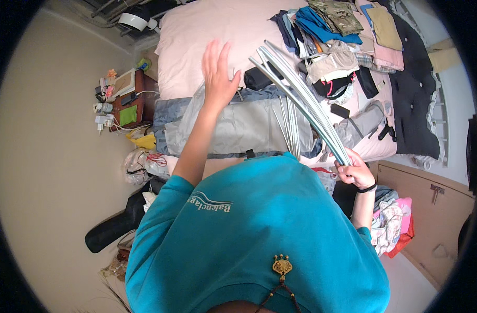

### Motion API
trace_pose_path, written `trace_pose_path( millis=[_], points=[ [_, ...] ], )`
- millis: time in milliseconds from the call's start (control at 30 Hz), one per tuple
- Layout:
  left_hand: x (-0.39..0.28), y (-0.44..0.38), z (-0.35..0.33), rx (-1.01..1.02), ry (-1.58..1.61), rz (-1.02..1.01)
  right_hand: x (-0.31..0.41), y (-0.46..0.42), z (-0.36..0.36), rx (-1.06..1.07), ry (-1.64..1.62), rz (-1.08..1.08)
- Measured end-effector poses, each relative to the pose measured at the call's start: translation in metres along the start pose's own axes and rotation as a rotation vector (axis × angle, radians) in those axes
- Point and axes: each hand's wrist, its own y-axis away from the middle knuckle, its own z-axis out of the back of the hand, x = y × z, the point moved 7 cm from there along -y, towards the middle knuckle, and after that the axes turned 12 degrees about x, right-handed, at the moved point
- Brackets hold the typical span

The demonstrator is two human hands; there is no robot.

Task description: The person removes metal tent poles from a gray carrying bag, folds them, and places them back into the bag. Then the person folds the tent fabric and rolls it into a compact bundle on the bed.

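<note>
My right hand (354, 171) grips one end of a bundle of thin metal poles (307, 99), which slants up and to the left over the bed. My left hand (219, 76) is raised with its fingers apart and holds nothing. Below and beside it lies a grey fabric sheet (242, 125), spread on blue-grey fabric (174, 105). More thin rods (291, 129) rest at the sheet's right part. A black pouch (258, 78) lies between my left hand and the bundle. A grey fabric bag (352, 129) with straps is to the right of the poles.
Folded clothes (328, 23) are piled at the bed's upper right, by a dark tufted headboard (414, 98). A black phone-like object (339, 111) lies on the pink bedding (183, 47). A cluttered small table (144, 98) stands left, a wooden cabinet (414, 191) right.
</note>
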Motion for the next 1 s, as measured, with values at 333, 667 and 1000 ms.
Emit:
trace_pose_path(
  millis=[333,667,1000],
  points=[
    [-0.076,-0.013,-0.005,0.475,2.043,0.033,-0.018,-0.026,-0.029,0.348,-0.237,0.066],
    [-0.07,0.021,-0.066,-0.013,2.129,0.505,-0.059,-0.122,-0.049,-0.021,0.517,0.13],
    [-0.064,0.145,-0.29,0.552,1.507,1.121,-0.146,-0.213,0.083,-0.496,0.425,0.129]
  ],
)
